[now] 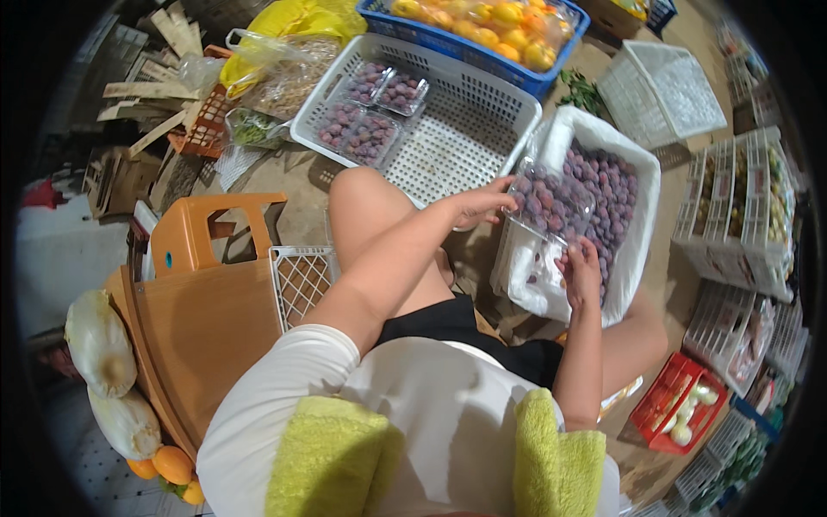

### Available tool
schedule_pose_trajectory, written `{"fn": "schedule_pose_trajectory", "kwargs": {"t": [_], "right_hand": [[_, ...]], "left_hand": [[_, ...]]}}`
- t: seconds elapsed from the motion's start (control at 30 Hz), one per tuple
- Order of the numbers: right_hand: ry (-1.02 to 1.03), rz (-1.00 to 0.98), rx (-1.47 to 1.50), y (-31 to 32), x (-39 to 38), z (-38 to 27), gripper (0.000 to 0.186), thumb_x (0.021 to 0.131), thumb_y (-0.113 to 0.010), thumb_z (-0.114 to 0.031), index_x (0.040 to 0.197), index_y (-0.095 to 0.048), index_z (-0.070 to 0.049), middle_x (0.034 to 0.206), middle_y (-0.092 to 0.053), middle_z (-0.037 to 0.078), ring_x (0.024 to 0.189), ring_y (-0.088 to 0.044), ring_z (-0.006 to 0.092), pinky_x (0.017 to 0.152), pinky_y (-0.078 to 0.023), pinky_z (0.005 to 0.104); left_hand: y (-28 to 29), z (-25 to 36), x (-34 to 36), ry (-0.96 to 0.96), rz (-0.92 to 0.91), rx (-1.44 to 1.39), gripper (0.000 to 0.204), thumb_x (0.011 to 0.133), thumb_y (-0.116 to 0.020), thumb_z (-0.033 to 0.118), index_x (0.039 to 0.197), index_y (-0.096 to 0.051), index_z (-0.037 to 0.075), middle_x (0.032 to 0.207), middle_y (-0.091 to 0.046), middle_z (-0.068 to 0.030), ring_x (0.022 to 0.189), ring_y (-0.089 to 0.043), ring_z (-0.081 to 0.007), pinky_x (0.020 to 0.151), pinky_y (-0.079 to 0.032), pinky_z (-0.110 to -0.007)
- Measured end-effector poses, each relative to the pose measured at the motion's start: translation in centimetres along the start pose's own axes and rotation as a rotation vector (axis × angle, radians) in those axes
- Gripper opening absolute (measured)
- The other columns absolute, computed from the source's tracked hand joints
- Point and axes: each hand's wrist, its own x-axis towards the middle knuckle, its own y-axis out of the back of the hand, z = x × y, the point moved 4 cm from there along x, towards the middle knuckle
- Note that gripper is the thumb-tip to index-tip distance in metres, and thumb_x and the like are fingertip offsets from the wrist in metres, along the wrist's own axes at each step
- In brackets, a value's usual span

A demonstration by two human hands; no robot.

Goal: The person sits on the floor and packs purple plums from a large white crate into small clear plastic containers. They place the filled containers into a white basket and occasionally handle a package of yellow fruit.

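A clear plastic fruit box (551, 205) filled with round purple fruit, grapes or small plums, is tilted above a white crate (644, 185). That crate is lined with white plastic and heaped with the same loose fruit (607, 185). My left hand (484, 203) grips the box at its left edge, fingertips on the rim. At its lower right corner my right hand (581, 269) has its fingers curled against the edge. Several filled clear boxes (370, 138) stand together at the left end of a grey perforated basket (465, 142).
Behind the basket is a blue crate (551, 79) of bagged orange fruit. A white basket (633, 95) and stacked crates (732, 246) stand on the right, with a red basket (655, 414) lower down. An orange stool (194, 228) and a wooden board (207, 302) are left of my legs.
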Motion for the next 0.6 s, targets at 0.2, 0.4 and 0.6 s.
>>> {"fn": "schedule_pose_trajectory", "kwargs": {"t": [0.2,0.4,0.6], "right_hand": [[-0.023,-0.063,-0.115,-1.9,-0.4,-1.4,0.035,0.094,-0.058,-0.006,0.127,-0.046,-0.011,0.085,-0.055,0.0,0.071,-0.054,0.0089,0.073,-0.057,0.0307],[0.067,-0.126,-0.101,-5.7,-0.5,-6.2,0.037,0.096,-0.061,-0.015,0.129,-0.047,-0.011,0.092,-0.058,0.0,0.077,-0.058,0.0087,0.073,-0.055,0.0269],[0.299,-0.327,-0.187,-17.8,-2.8,-13.2,0.038,0.101,-0.055,-0.022,0.134,-0.048,-0.005,0.098,-0.057,0.003,0.086,-0.056,0.0102,0.081,-0.048,0.0262]], "left_hand": [[-0.1,-1.7,2.6,0.119,-0.023,-0.068,0.048,0.094,-0.06,0.041,0.137,-0.051,0.021,0.122,-0.062,0.0016,0.114,-0.058,-0.0115,0.096,-0.046,-0.038],[0.1,2.4,0.7,-0.148,0.01,-0.347,0.046,0.093,-0.063,0.03,0.134,-0.047,0.017,0.118,-0.062,-0.0017,0.109,-0.063,-0.018,0.085,-0.056,-0.041],[5.9,9.1,-7.2,-0.439,0.116,-0.657,0.043,0.095,-0.06,0.031,0.132,-0.053,0.009,0.124,-0.062,-0.0079,0.107,-0.065,-0.0216,0.087,-0.056,-0.041]]}}
